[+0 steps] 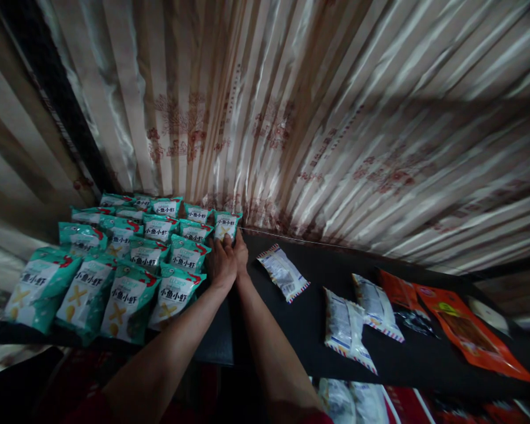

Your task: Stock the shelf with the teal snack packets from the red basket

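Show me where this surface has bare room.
The flat black tabletop is bare between the forearms, and between the right forearm and the striped-edge white plastic packets. Green-white plastic bags crowd its left end.

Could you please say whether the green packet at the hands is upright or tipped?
Upright: the green packet shows its front, top edge uppermost, with left hand and right hand at its bottom.

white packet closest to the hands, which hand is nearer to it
Right. The right hand is left of the white packet, not touching it; the left hand is farther left, beside the right one.
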A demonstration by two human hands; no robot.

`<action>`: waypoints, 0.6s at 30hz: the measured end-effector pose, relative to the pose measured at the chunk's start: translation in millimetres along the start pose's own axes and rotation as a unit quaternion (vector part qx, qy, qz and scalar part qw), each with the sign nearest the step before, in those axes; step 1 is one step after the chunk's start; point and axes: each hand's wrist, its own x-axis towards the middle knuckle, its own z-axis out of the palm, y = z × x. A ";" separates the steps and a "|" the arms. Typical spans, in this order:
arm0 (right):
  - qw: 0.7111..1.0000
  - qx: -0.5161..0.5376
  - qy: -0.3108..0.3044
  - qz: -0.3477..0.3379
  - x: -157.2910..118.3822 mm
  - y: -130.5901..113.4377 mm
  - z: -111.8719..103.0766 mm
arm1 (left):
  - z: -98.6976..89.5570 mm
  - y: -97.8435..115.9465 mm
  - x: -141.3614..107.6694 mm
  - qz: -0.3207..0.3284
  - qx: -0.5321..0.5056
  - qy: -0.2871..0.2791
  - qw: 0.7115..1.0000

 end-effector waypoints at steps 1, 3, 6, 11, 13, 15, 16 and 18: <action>1.000 -0.004 0.004 -0.007 0.2 1.9 2.5 | 0.2 -0.1 -0.2 0.000 0.001 0.002 1.000; 1.000 -0.005 0.008 -0.016 1.0 5.5 6.7 | 0.7 -0.3 -0.6 0.001 0.004 0.004 1.000; 1.000 0.012 0.011 -0.024 1.7 9.4 10.0 | 1.1 -0.3 -1.9 0.021 0.003 0.009 1.000; 0.999 -0.001 0.036 -0.036 -3.7 11.9 11.8 | -2.9 2.1 -8.2 0.054 -0.016 0.010 0.998; 0.998 -0.008 0.039 -0.040 -8.4 11.8 12.6 | -5.2 2.9 -12.8 0.067 -0.031 0.007 0.997; 0.998 -0.010 0.032 -0.046 -14.1 11.1 12.6 | -6.1 2.1 -18.3 0.086 -0.049 0.009 0.995; 0.998 -0.011 0.028 -0.049 -17.3 10.7 12.1 | -5.8 0.8 -21.1 0.094 -0.061 0.011 0.994; 0.998 -0.016 0.028 -0.057 -25.4 10.0 10.0 | -4.3 -3.3 -27.2 0.103 -0.088 0.014 0.991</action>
